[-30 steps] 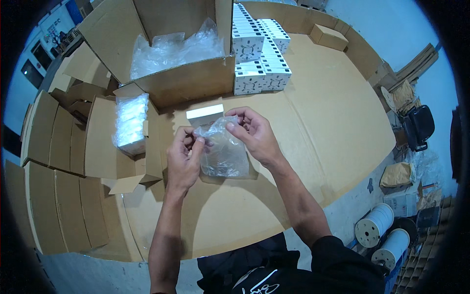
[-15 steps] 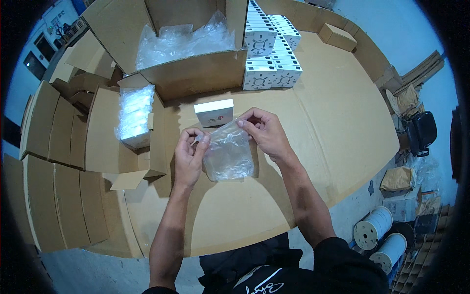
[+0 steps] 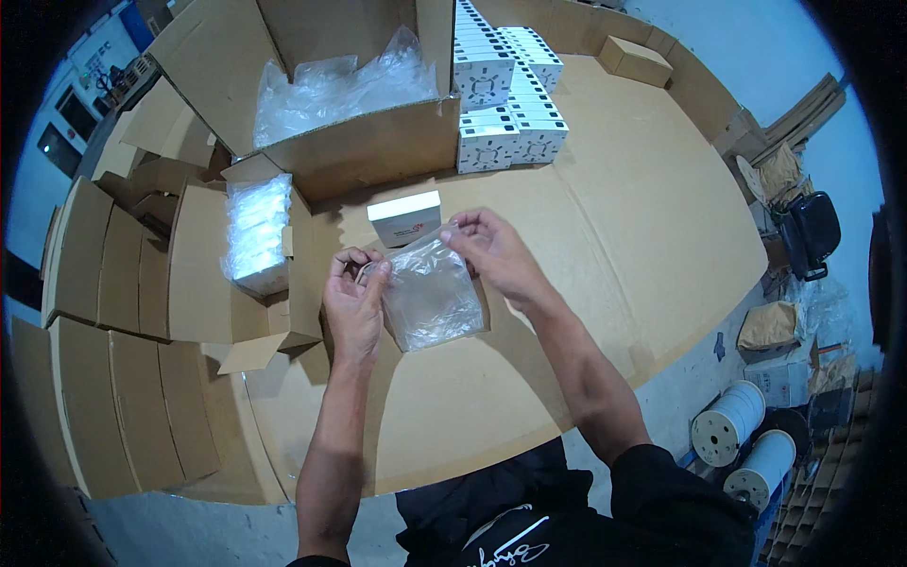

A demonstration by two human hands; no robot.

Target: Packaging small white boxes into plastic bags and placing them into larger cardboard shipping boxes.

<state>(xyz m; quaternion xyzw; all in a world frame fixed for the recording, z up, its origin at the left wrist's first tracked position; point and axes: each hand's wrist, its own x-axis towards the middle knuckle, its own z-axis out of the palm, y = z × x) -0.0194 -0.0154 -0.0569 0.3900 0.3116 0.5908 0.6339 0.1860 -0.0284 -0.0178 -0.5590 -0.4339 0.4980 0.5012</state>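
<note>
A clear plastic bag (image 3: 433, 300) hangs between my two hands over the cardboard-covered table. My left hand (image 3: 357, 304) pinches its upper left corner between thumb and fingers. At the upper right corner, my right hand (image 3: 491, 253) grips the bag's edge the same way. Just beyond the bag stands a small white box (image 3: 406, 219), upright on the table. To the left, an open carton (image 3: 201, 269) holds a row of white boxes in clear plastic wrapping (image 3: 258, 227).
A large open carton (image 3: 378, 142) with loose clear bags (image 3: 345, 85) stands at the back. Beside it rise stacked white printed boxes (image 3: 487, 146). Folded brown cartons (image 3: 118, 402) line the left. A small brown box (image 3: 635, 62) lies far right; cable spools (image 3: 727, 422) are on the floor.
My view has shifted slightly. Both hands keep hold of the bag's corners, and the bag now hangs flatter and a little more tilted.
</note>
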